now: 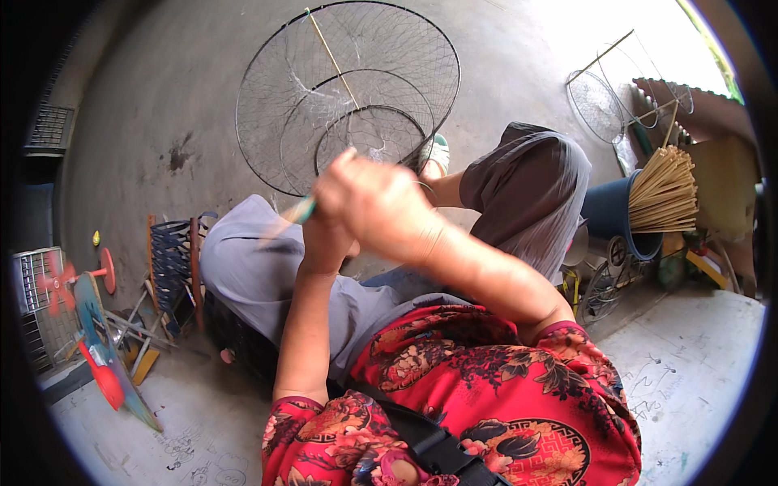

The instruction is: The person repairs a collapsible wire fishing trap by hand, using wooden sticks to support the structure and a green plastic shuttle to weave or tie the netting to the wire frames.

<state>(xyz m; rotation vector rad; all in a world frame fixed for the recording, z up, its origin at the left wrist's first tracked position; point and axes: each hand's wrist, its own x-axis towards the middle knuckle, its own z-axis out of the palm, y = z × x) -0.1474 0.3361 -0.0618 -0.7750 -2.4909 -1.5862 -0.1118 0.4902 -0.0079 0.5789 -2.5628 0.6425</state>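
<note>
My right hand [381,211], closed and blurred, overlaps my left hand [322,247] above my lap. Between them is a blurred, pale stick-like thing [279,220] with a green part, jutting out toward the lower left. My left hand's fingers are mostly hidden behind my right, so I cannot tell which hand grips it. A thin line curves out to the right of my right hand. Just beyond, a round black-ringed net [348,49] with a bamboo stick [328,53] across it lies on the concrete floor [146,97], beside my sandaled foot [436,155].
At right are a blue bucket [604,209] of thin sticks [660,190], wire-framed nets [592,105] and a wheel [608,287]. At left stand a folding strap chair [172,275], a toy with red pinwheels [109,381] and metal grates [40,275]. My bent knees [535,178] flank the hands.
</note>
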